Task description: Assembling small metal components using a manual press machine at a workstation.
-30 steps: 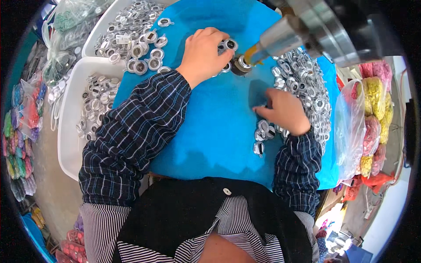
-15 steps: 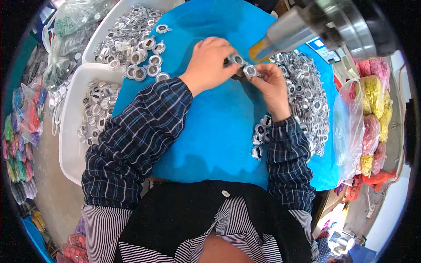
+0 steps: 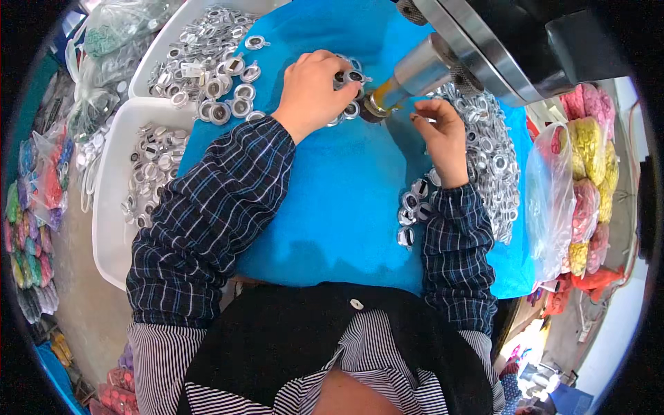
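Observation:
My left hand [image 3: 315, 90] is closed around a small cluster of round clear-and-silver discs with dark centres [image 3: 355, 75], at the far middle of the blue cloth. Beside its fingertips, the press head [image 3: 377, 107] with a yellowish collar is down on the work spot; whatever is beneath it is hidden. My right hand [image 3: 443, 131] is held just right of the press, fingers curled and thumb slightly apart, with no disc visible between them. Below its wrist, several loose discs [image 3: 408, 207] lie on the cloth.
A large pile of discs [image 3: 487, 159] covers the right side of the blue cloth [image 3: 325, 221]. White bins [image 3: 104, 207] holding more discs stand at the left. The dark press body [image 3: 519, 41] overhangs the upper right. Bags of coloured pieces [image 3: 591, 159] hang at far right.
The press head has come down and left to the work spot. My left hand has shifted slightly left with its discs; my right hand has let go and drawn back to the right.

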`<state>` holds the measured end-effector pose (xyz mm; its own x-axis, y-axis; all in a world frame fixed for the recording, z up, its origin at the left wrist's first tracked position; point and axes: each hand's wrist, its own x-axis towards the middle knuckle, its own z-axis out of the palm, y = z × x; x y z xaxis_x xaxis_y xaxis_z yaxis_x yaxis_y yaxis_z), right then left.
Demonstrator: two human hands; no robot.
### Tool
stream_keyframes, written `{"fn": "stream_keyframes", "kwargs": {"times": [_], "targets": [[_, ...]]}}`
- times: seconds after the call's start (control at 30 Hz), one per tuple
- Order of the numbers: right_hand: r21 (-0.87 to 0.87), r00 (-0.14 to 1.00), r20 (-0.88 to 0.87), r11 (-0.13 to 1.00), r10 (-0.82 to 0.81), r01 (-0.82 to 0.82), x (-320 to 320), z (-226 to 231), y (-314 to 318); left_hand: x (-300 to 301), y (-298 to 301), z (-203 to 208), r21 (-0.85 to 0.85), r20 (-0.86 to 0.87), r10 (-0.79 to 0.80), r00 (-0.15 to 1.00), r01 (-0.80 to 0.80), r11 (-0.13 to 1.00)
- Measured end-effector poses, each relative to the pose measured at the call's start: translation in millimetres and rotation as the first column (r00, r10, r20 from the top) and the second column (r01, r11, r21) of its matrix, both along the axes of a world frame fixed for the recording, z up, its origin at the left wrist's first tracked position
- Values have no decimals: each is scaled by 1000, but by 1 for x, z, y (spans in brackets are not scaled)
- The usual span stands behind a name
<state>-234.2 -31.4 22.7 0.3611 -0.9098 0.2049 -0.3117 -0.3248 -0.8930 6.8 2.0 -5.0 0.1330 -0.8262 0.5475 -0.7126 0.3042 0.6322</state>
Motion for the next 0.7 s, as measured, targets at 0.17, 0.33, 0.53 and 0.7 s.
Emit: {"fn": "stream_keyframes", "kwargs": {"times": [0.17, 0.33, 0.53, 0.7], "targets": [[24, 998, 31, 998, 51, -52, 9, -8, 1, -1, 0, 1, 30, 0, 3, 1000, -3, 1000], [-24, 997, 10, 997, 74, -74, 21, -12, -1, -1, 1, 3, 54, -14, -8, 1000, 9, 998], [83, 996, 93, 997, -9, 1, 11, 6, -3, -1, 2, 7, 3, -27, -39, 999, 39, 999], [17, 985, 101, 990, -141, 140, -45, 54, -50, -1, 2, 10, -11, -52, -62, 997, 61, 998]]}}
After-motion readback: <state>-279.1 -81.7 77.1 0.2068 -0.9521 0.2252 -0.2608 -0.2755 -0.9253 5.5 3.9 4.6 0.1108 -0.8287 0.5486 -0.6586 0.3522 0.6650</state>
